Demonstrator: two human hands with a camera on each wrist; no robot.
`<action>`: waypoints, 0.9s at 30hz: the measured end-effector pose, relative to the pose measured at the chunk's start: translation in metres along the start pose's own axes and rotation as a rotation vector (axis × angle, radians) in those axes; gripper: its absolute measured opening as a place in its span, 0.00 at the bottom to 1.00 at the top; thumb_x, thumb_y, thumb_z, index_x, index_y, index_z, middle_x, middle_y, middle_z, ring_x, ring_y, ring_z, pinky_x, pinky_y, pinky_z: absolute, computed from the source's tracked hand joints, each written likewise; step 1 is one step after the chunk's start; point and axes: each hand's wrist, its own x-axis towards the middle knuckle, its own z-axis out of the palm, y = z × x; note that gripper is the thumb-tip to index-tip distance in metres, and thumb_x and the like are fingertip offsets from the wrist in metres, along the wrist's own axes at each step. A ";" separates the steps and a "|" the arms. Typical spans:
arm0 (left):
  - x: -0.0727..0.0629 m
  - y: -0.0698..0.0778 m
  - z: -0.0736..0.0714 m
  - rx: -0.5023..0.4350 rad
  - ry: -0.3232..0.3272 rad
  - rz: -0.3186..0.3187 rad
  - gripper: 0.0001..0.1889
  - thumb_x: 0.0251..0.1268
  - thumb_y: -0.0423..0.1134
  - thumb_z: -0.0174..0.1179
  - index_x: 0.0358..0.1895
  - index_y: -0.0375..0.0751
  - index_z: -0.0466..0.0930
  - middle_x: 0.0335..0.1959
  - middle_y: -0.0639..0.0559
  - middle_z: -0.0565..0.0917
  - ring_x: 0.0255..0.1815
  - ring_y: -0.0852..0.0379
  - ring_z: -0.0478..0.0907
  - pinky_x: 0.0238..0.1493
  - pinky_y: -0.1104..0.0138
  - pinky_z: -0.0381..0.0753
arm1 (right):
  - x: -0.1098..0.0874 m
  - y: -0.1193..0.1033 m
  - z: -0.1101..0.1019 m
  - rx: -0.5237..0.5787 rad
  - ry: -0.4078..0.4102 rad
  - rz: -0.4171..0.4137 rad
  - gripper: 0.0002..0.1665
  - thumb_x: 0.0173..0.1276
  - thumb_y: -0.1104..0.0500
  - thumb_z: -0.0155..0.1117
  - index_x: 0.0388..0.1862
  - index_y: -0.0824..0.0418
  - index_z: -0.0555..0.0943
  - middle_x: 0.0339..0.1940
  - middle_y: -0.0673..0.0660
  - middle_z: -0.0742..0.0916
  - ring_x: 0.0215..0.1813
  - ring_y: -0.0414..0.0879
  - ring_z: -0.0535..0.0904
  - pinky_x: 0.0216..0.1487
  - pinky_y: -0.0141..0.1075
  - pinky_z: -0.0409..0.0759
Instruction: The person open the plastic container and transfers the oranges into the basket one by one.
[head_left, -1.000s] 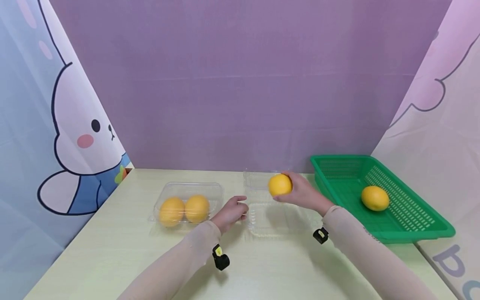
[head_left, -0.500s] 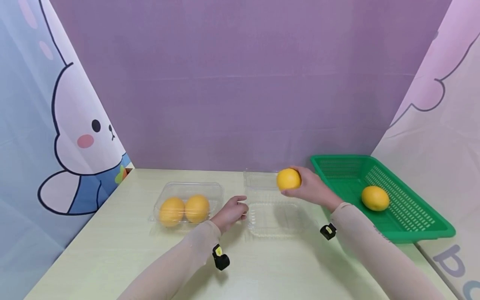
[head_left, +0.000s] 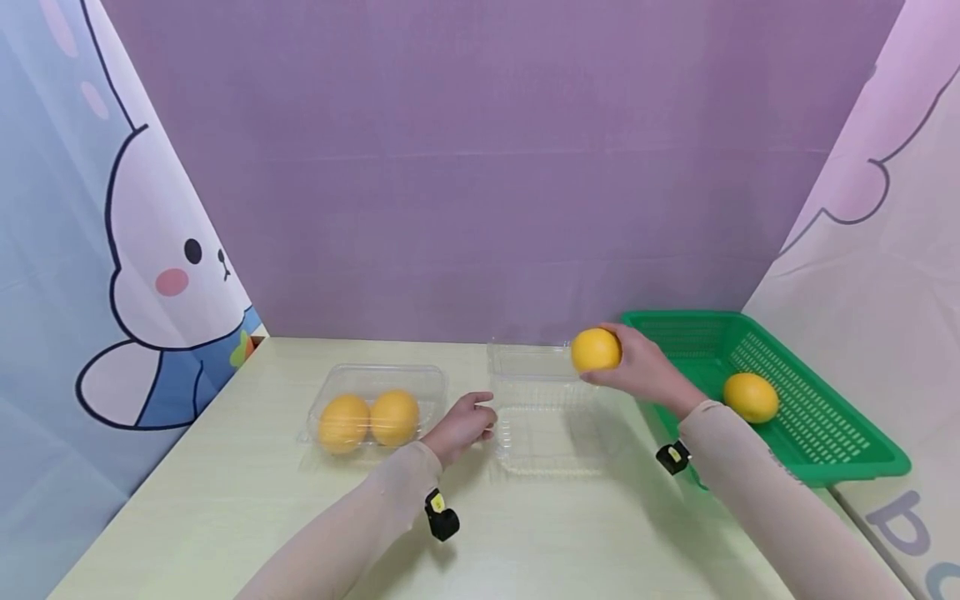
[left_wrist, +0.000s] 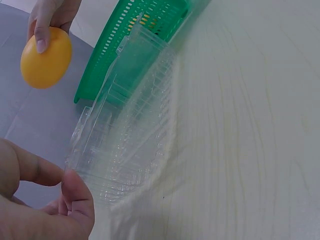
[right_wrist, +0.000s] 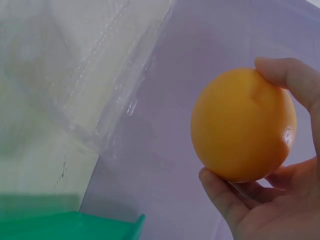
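My right hand (head_left: 643, 367) grips a yellow-orange orange (head_left: 596, 350) between thumb and fingers, held in the air at the back right of an opened clear plastic clamshell box (head_left: 551, 442). In the right wrist view the orange (right_wrist: 242, 125) looks smooth and shiny. At the box's left side is my left hand (head_left: 461, 425). The left wrist view has its thumb and forefinger pinching the rim of the clear box (left_wrist: 125, 135). To the left, a closed clear clamshell box (head_left: 412, 377) has two oranges (head_left: 394, 417) side by side in it.
On the right stands a green plastic basket (head_left: 832, 417) with one more orange (head_left: 750, 397) inside. The pale wooden table (head_left: 525, 533) meets a purple cloth backdrop (head_left: 465, 208). Printed cloths hang at both sides.
My right hand has moved right and slightly up with the orange, away from over the opened box and nearer the green basket. The left hand has stayed put.
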 end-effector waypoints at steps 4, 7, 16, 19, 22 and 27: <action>0.000 0.000 0.000 0.004 -0.002 0.000 0.33 0.62 0.27 0.50 0.73 0.25 0.57 0.38 0.46 0.70 0.35 0.54 0.69 0.46 0.60 0.79 | -0.001 0.001 -0.007 -0.016 0.005 0.007 0.53 0.61 0.44 0.74 0.76 0.67 0.61 0.68 0.68 0.72 0.57 0.62 0.74 0.51 0.58 0.79; 0.000 0.000 -0.001 0.006 -0.004 0.001 0.33 0.62 0.27 0.49 0.73 0.25 0.57 0.39 0.46 0.70 0.35 0.54 0.69 0.47 0.60 0.79 | -0.002 0.003 -0.013 -0.026 0.010 0.016 0.53 0.62 0.44 0.74 0.76 0.66 0.60 0.69 0.68 0.71 0.57 0.62 0.74 0.51 0.58 0.79; 0.000 0.000 -0.001 -0.002 -0.003 -0.002 0.33 0.62 0.26 0.49 0.73 0.25 0.57 0.38 0.46 0.70 0.35 0.54 0.68 0.46 0.60 0.79 | -0.005 0.007 -0.026 -0.054 0.016 0.031 0.55 0.62 0.42 0.73 0.77 0.68 0.59 0.69 0.69 0.71 0.57 0.63 0.74 0.50 0.57 0.80; 0.000 0.000 0.000 -0.005 -0.003 -0.005 0.33 0.62 0.26 0.49 0.73 0.26 0.57 0.36 0.47 0.69 0.34 0.55 0.68 0.45 0.61 0.79 | -0.007 0.009 -0.030 -0.059 0.016 0.035 0.56 0.62 0.42 0.73 0.77 0.69 0.57 0.69 0.70 0.70 0.56 0.63 0.74 0.50 0.57 0.80; 0.000 0.000 0.000 -0.006 -0.005 -0.001 0.33 0.62 0.26 0.49 0.73 0.26 0.57 0.35 0.48 0.69 0.33 0.55 0.67 0.45 0.61 0.78 | -0.008 0.012 -0.035 -0.063 0.015 0.042 0.57 0.62 0.42 0.73 0.78 0.69 0.56 0.70 0.70 0.69 0.57 0.63 0.73 0.50 0.57 0.80; 0.000 0.000 0.000 -0.005 -0.007 0.001 0.33 0.62 0.26 0.49 0.73 0.26 0.57 0.36 0.48 0.69 0.34 0.55 0.67 0.45 0.60 0.78 | -0.008 0.016 -0.042 -0.078 0.016 0.055 0.58 0.62 0.41 0.73 0.78 0.69 0.55 0.70 0.71 0.69 0.56 0.63 0.73 0.50 0.57 0.80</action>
